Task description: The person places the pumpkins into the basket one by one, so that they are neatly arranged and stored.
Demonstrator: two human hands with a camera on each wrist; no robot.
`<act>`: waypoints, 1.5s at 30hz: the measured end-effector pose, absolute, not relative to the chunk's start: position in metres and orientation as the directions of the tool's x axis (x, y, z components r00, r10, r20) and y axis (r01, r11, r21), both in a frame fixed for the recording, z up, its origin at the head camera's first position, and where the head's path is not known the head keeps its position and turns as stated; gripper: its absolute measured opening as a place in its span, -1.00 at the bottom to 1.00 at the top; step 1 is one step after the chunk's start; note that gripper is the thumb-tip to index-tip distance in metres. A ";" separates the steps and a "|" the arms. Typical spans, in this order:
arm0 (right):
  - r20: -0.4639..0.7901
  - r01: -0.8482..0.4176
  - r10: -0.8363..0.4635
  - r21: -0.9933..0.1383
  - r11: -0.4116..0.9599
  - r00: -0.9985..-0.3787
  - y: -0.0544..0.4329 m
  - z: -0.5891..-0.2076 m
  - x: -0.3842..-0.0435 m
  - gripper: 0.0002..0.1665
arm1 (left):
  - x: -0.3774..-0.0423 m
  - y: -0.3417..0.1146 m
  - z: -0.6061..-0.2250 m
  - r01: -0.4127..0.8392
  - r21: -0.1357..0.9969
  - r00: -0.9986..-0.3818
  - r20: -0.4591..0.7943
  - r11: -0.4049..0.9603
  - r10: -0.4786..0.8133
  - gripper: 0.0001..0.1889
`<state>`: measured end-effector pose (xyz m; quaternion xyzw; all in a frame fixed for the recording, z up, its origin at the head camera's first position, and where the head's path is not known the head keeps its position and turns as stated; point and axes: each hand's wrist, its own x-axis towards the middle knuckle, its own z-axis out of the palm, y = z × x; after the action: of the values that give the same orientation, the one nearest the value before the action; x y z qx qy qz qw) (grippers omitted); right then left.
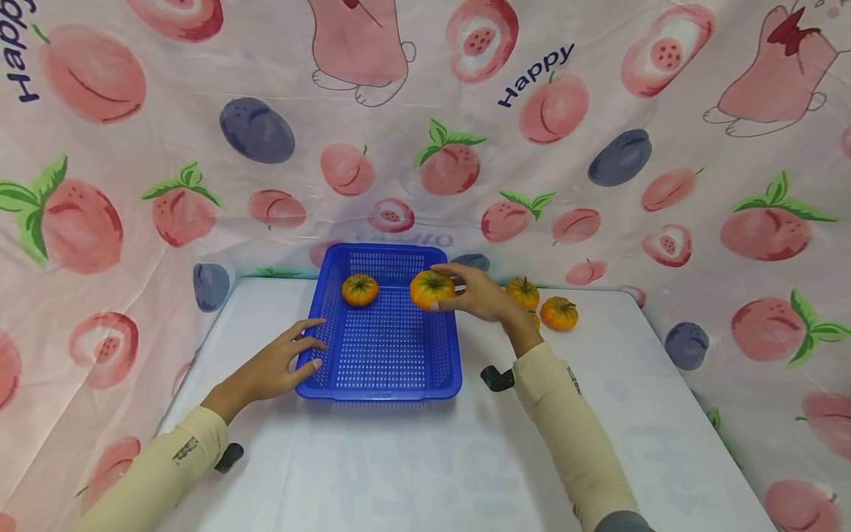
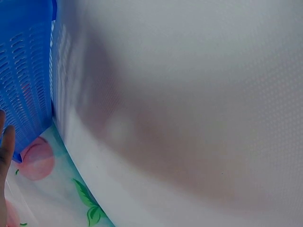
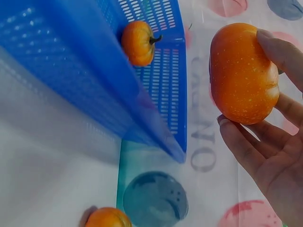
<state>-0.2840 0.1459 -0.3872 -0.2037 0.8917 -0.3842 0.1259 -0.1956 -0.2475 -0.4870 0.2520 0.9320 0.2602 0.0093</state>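
A small orange pumpkin (image 1: 432, 290) is gripped between the thumb and fingers of my right hand (image 1: 480, 294), held over the right rim of the blue plastic basket (image 1: 379, 394). In the right wrist view the held pumpkin (image 3: 244, 73) shows its smooth, speckled side. Inside the basket, toward the back left, sits another pumpkin (image 1: 360, 290). My left hand (image 1: 282, 362) is at the basket's left rim with its fingers spread; whether they touch it I cannot tell. Only its fingertips (image 2: 8, 142) show in the left wrist view, beside the basket's slotted wall.
Right of the basket several more pumpkins (image 1: 559, 314) lie on the white table (image 1: 399, 465), one partly hidden behind my right wrist. A fruit-printed cloth (image 1: 399, 148) hangs behind the table and along its sides.
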 end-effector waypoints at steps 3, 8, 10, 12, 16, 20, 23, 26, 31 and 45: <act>-0.050 -0.288 -0.478 -0.741 0.607 -0.877 0.139 -0.388 -0.286 -0.11 | -0.196 -0.248 -0.488 0.472 0.488 -0.870 0.125 0.734 0.476 -0.68; -0.044 -0.298 -0.487 -0.742 0.600 -0.872 0.130 -0.390 -0.289 -0.12 | -0.196 -0.248 -0.487 0.474 0.490 -0.870 0.128 0.732 0.477 -0.68; -0.043 -0.304 -0.494 -0.740 0.600 -0.869 0.127 -0.391 -0.291 -0.13 | -0.196 -0.248 -0.487 0.468 0.495 -0.871 0.119 0.732 0.477 -0.68; -0.039 -0.311 -0.502 -0.742 0.593 -0.864 0.123 -0.392 -0.293 -0.14 | -0.196 -0.248 -0.487 0.464 0.498 -0.872 0.112 0.732 0.477 -0.68; -0.019 -0.331 -0.512 -0.742 0.583 -0.859 0.115 -0.395 -0.296 -0.16 | -0.196 -0.248 -0.487 0.462 0.497 -0.873 0.108 0.735 0.476 -0.68; -0.003 -0.345 -0.521 -0.747 0.569 -0.853 0.107 -0.399 -0.300 -0.18 | -0.196 -0.248 -0.486 0.461 0.493 -0.874 0.110 0.738 0.473 -0.67; 0.004 -0.350 -0.532 -0.757 0.552 -0.847 0.100 -0.401 -0.302 -0.18 | -0.196 -0.247 -0.486 0.461 0.495 -0.874 0.112 0.737 0.472 -0.67; 0.005 -0.351 -0.536 -0.761 0.546 -0.844 0.093 -0.404 -0.304 -0.17 | -0.195 -0.248 -0.487 0.463 0.497 -0.874 0.117 0.734 0.472 -0.67; 0.016 -0.356 -0.540 -0.769 0.531 -0.841 0.083 -0.409 -0.309 -0.19 | -0.195 -0.248 -0.487 0.471 0.491 -0.871 0.128 0.733 0.474 -0.68; -0.018 -0.346 -0.542 -0.753 0.560 -0.840 0.059 -0.425 -0.320 -0.07 | -0.196 -0.249 -0.488 0.478 0.489 -0.866 0.126 0.729 0.484 -0.66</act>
<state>-0.3196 0.0595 -0.4248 -0.2539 0.8745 -0.3941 0.1246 -0.1961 -0.2490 -0.4881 0.2586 0.9298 0.2617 0.0048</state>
